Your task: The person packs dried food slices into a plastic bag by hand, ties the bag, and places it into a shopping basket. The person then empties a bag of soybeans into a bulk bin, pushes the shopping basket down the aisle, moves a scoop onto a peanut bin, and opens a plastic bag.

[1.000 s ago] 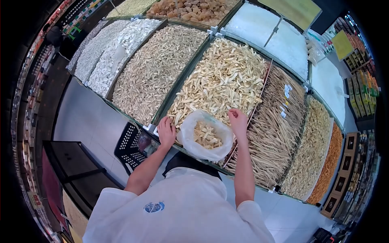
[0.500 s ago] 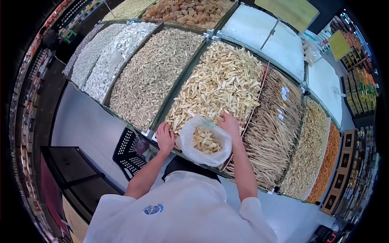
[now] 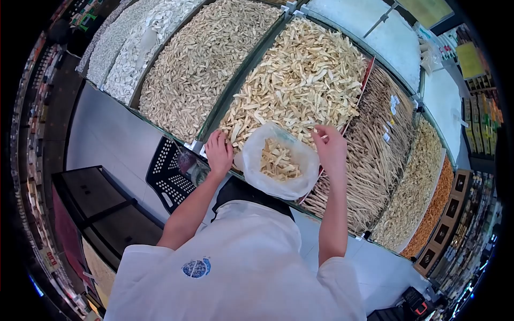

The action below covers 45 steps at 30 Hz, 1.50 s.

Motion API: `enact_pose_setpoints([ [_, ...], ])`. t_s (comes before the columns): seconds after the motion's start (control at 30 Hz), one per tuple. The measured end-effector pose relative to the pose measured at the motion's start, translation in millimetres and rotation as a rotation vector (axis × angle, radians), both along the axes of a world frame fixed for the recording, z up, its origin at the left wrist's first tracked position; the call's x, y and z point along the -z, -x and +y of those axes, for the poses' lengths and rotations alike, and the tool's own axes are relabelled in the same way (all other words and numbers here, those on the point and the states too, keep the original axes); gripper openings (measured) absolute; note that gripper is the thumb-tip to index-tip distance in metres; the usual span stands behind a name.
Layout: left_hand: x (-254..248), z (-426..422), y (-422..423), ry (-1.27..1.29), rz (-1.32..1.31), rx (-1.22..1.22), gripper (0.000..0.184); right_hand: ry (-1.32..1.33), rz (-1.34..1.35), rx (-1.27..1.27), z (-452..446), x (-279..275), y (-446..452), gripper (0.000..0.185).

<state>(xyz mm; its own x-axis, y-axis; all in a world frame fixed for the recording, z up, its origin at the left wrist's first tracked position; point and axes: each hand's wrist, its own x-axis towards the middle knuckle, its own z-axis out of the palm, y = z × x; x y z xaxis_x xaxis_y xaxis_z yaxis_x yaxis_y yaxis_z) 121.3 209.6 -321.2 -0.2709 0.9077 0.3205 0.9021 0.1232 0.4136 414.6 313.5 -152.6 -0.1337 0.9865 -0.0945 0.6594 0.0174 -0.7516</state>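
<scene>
A translucent plastic bag [image 3: 251,166] sits with its mouth spread wide at the front edge of a bin of pale yellow dried slices [image 3: 300,69]. Inside the bag lies a heap of similar slices [image 3: 279,160]. My left hand [image 3: 219,153] rests at the bin's near left corner, fingers slightly apart over the slices, just left of the bag. To the right of the bag, my right hand [image 3: 331,151] is raised over the pile with thumb and forefinger pinched. A small pale piece, seemingly a dried slice, shows at those fingertips.
Left of this bin is one of greyish-beige dried slices [image 3: 203,64]; white flakes [image 3: 144,45] lie beyond. On the right are long thin dried roots [image 3: 369,155] and an orange dried good [image 3: 425,206]. A black perforated basket [image 3: 160,176] stands below my left forearm.
The view has shifted, so the bins sit higher in it. My right hand has moved right and away from the bag's rim, its fingertips now pinched. My left hand stays at the bin's corner.
</scene>
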Motion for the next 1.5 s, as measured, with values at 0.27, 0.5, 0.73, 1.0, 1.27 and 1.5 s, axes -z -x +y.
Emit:
enact_pose_setpoints([
  [0.27,1.4,-0.8,1.3,-0.006,0.007,-0.014,0.032,0.064,-0.426,0.102,28.1,91.3,41.8,0.033],
  [0.5,1.1,0.0,2.4,0.022,0.009,-0.033,0.030,-0.026,-0.322,0.095,23.1,105.1,40.6,0.039],
  [0.73,1.7,-0.3,2.0,0.004,-0.003,-0.031,0.030,0.129,-0.389,0.184,26.0,94.1,55.9,0.041],
  [1.0,2.4,0.0,4.1,0.004,0.015,-0.036,0.032,0.038,0.250,0.365,26.5,132.6,42.4,0.037],
  [1.27,0.8,-0.4,2.3,0.012,0.045,-0.036,0.032,0.225,0.402,-0.069,-11.9,-19.5,25.1,0.034],
  [1.5,1.5,0.1,1.7,0.016,0.012,-0.036,0.031,0.042,-0.082,-0.122,38.0,28.0,38.8,0.026],
])
